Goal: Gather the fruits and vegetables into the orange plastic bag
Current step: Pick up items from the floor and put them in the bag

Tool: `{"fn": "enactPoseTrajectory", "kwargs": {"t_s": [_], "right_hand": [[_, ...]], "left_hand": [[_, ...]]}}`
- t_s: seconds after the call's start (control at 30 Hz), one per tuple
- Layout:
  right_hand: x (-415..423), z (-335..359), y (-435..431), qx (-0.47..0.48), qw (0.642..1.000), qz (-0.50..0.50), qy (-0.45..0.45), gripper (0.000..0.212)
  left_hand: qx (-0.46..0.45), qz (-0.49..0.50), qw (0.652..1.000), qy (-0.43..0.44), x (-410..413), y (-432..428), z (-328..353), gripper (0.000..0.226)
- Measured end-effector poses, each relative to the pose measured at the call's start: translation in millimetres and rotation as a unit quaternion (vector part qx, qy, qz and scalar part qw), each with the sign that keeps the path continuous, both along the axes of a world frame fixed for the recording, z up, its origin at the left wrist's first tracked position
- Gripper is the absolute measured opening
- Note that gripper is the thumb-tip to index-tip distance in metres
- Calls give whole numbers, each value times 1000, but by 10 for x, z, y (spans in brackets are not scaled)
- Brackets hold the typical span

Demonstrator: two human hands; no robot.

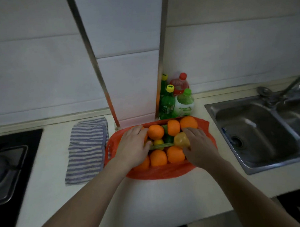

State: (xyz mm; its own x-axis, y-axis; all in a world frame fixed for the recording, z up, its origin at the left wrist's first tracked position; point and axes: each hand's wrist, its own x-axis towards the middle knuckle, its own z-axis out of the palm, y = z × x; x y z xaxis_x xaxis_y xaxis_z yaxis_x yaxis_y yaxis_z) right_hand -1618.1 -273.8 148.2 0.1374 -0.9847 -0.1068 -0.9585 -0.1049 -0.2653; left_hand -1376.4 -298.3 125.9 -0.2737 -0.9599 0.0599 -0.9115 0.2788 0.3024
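The orange plastic bag [159, 172] lies spread on the pale counter, with several oranges [158, 157] on it, plus a small yellow lemon [158, 142], a dark green vegetable [168, 138] and a long pale green stalk [162, 145]. My left hand [133, 149] rests palm down over the fruit at the bag's left side, fingers spread against an orange. On the right, my right hand [198, 147] is wrapped around a yellowish round fruit [181, 139].
A striped cloth [87, 149] lies left of the bag, with a black stove [7, 166] beyond it. Several bottles [176, 99] stand behind the bag against the tiled pillar. A steel sink [261, 133] with a tap sits to the right.
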Motion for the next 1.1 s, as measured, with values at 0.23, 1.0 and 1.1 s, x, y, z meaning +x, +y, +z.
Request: {"fn": "enactPoseTrajectory", "kwargs": {"t_s": [0.23, 1.0, 1.1], "right_hand": [[298, 212, 400, -58, 996, -61, 7, 59], [-19, 1087, 2175, -177, 957, -230, 33, 54], [-100, 1181, 2561, -193, 949, -244, 46, 50]], "left_hand": [[-30, -50, 998, -16, 227, 170, 295, 51], [-93, -184, 978, 26, -484, 1240, 1211, 50], [-103, -205, 973, 29, -635, 1516, 1289, 49]]}}
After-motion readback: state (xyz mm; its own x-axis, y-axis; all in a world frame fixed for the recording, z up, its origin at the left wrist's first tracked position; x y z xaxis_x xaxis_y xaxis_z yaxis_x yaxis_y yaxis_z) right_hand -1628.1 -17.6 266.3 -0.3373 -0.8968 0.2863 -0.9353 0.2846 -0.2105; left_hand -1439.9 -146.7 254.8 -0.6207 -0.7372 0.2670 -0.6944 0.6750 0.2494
